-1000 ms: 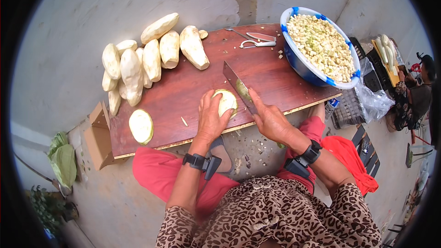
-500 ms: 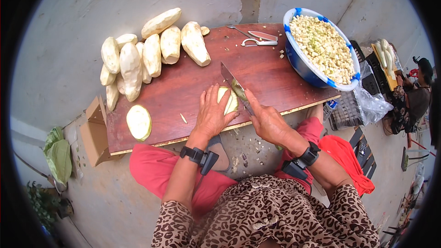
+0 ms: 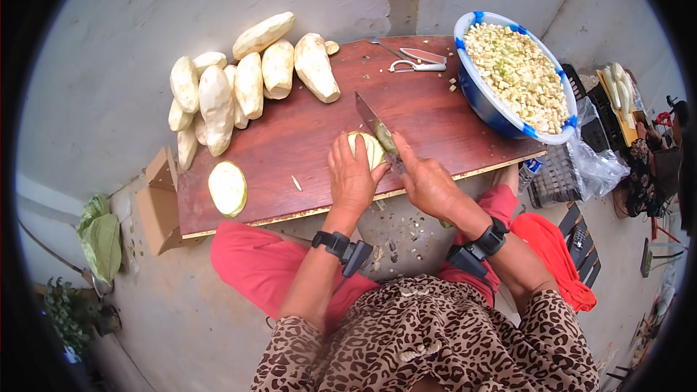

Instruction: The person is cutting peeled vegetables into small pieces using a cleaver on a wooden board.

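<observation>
Flat on the reddish-brown wooden board, near its front edge, lies a pale eggplant slice. My left hand presses down on it, fingers stretched over its left side and the thumb toward its front. My right hand is closed round the handle of a broad kitchen knife. Its blade points up and left, close along the slice's right side, with wet bits stuck to it. Contact between edge and slice is hard to make out. Another pale slice lies at the board's left end.
Several peeled eggplants are heaped at the back left. A blue-and-white basin of diced pieces stands at the right, near a white peeler. A cardboard box sits left below the board. Another person is at far right.
The whole view has shifted slightly. My left hand has moved a little right on the slice, showing more of its far edge. The knife stays close to the slice's right side.
</observation>
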`<state>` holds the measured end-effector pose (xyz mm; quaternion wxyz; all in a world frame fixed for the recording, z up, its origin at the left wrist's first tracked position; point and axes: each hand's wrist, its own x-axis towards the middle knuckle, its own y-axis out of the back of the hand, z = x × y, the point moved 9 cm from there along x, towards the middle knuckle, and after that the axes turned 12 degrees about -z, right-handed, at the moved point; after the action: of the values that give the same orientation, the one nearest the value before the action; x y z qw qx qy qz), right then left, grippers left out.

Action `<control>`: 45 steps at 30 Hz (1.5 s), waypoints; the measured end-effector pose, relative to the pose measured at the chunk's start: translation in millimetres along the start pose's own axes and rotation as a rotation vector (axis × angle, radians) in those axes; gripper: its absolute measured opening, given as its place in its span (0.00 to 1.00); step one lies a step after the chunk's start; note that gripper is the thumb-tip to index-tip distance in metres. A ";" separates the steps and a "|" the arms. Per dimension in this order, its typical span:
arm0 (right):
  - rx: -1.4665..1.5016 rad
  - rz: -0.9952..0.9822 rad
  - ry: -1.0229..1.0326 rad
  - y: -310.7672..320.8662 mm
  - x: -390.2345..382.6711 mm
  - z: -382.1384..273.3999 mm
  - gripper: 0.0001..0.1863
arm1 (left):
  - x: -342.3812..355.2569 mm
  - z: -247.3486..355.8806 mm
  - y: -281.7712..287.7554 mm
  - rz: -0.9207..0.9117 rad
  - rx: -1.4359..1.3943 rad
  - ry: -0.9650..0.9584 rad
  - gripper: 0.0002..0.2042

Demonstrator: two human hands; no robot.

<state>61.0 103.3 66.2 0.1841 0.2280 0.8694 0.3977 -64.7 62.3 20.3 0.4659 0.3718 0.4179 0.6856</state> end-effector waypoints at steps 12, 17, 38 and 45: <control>-0.031 -0.030 -0.010 -2.1 -2.7 2.7 0.36 | -1.9 -22.7 15.1 -0.044 -0.293 -0.155 0.26; -0.034 -0.043 -0.026 -2.6 -1.1 2.7 0.40 | -0.3 -30.0 19.7 0.019 -0.386 -0.151 0.15; -0.092 -0.002 0.010 -4.3 -3.2 -2.0 0.39 | -24.9 5.1 41.1 0.245 -0.074 -0.338 0.09; -0.086 0.017 0.039 -4.1 -3.1 -3.2 0.39 | -28.0 5.2 44.6 0.240 -0.212 -0.323 0.13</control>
<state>61.0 97.3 65.5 0.1733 0.2197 0.8529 0.4407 -66.5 27.3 59.9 0.4784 0.4727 0.2163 0.7077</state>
